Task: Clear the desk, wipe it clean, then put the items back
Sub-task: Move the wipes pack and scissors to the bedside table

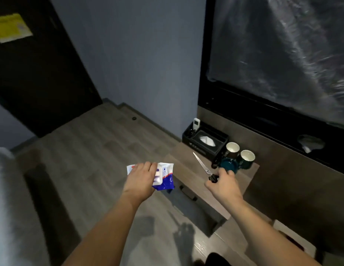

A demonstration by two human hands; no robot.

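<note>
My left hand (141, 178) grips a white and blue pack of wet wipes (164, 176) in the air, left of the desk's corner. My right hand (223, 182) holds a pair of scissors (202, 166) by the black handles, the closed blades pointing up and left over the wooden desk (188, 170). At the desk's back stand a black tissue box organiser (203, 140) with a white remote (196, 124) in it, two dark green mugs (232, 150) (247, 158) and a teal dish (227, 164) in front of them.
A drawer with a dark handle (187, 192) is in the desk's front. A large screen covered in plastic film (282, 54) hangs above the desk. Wood floor (94, 146) spreads to the left, with a dark door (33, 64) beyond and a pale cushion (12, 208) at the left edge.
</note>
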